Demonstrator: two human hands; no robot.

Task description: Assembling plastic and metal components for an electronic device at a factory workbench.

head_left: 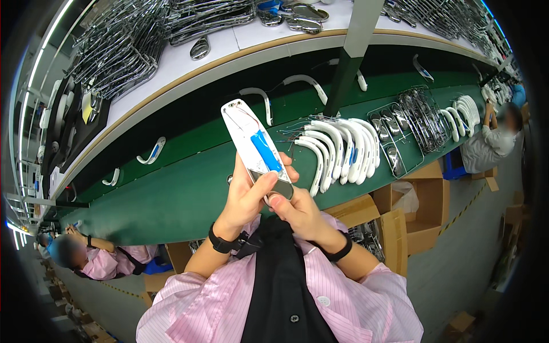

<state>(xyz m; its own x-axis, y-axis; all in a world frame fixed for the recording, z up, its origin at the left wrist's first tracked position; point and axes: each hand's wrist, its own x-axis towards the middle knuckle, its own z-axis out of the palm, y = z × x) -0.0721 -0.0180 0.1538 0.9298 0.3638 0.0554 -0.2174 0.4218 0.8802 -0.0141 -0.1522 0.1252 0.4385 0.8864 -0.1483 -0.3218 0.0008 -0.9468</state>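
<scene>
A long curved white plastic part (247, 132) with a blue strip (266, 152) and thin wires inside is raised above the green belt. My left hand (245, 197) grips its lower end, thumb pressed on the dark end piece (281, 188). My right hand (297, 210) holds the same end from the right, fingertips touching the dark piece. Both wrists wear black bands. A pile of similar white curved parts (342, 150) lies on the belt just right of my hands.
The green conveyor belt (171, 194) carries scattered white parts (152, 152). A wire tray of metal pieces (407, 128) sits at right, with chrome parts heaped on the upper shelf (137, 40). Cardboard boxes (423, 211) stand at my right. Other workers sit at left (86, 254) and far right (492, 140).
</scene>
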